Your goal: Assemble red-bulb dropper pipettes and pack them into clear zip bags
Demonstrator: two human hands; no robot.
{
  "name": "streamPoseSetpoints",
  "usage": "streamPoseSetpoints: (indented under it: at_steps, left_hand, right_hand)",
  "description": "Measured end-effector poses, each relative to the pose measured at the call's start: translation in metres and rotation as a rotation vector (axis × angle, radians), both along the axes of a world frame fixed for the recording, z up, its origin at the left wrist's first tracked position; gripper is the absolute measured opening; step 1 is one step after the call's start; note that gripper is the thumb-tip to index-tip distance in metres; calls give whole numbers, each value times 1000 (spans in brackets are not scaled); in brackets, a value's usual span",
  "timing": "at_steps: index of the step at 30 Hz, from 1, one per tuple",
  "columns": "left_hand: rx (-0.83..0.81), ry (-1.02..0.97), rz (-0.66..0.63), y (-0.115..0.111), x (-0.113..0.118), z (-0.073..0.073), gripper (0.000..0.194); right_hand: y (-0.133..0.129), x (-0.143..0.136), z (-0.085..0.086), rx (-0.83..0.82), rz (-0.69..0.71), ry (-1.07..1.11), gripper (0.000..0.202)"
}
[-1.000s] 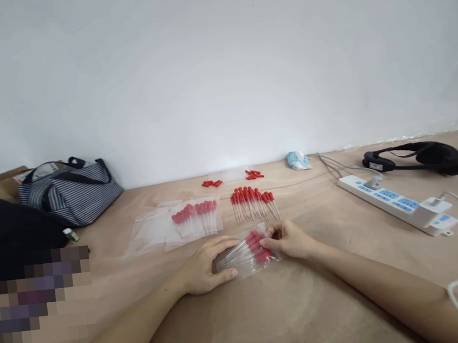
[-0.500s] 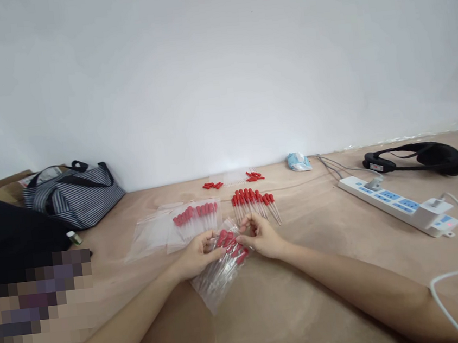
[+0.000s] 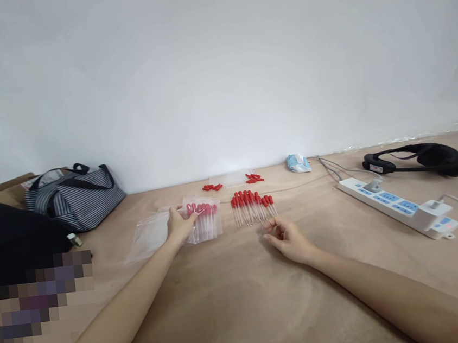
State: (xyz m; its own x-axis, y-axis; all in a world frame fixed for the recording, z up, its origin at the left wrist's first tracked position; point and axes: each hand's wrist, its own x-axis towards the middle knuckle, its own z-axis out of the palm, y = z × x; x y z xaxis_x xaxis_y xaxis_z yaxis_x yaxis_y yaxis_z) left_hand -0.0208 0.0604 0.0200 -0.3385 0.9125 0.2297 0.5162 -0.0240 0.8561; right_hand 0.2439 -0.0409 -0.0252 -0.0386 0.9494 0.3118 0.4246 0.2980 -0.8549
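Clear plastic bags [image 3: 205,231] with several red-bulbed droppers inside lie left of centre on the table. My left hand [image 3: 180,224] has its thumb and fingers around the left edge of this bagged group. Flat clear bags [image 3: 148,237] lie further left, beneath that forearm. My right hand [image 3: 287,239] is held above the table with its thumb and fingers apart and nothing between them. Just beyond it is a fanned group of loose red-bulbed droppers [image 3: 251,204].
Small red pieces [image 3: 212,187] lie near the wall, with more [image 3: 255,178] to their right. A blue and white crumpled packet [image 3: 298,163], a power strip [image 3: 391,203] and a black headset [image 3: 420,159] are right. A striped bag [image 3: 80,198] stands left.
The bag of droppers both hands held has gone from the front centre; droppers in bags are now at my left hand, which moved left and away. My right hand let go and moved right.
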Motion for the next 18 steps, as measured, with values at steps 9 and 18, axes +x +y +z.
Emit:
streamPoseSetpoints:
  at_steps: [9,18]
  left_hand:
    - [-200,652,317,-12,-65,3,47]
    - [-282,645,73,-8,-115,-11,38]
  right_hand:
    - [-2,-2,7,-3,35,-116,8]
    - [-2,-1,7,45,4,-158,7]
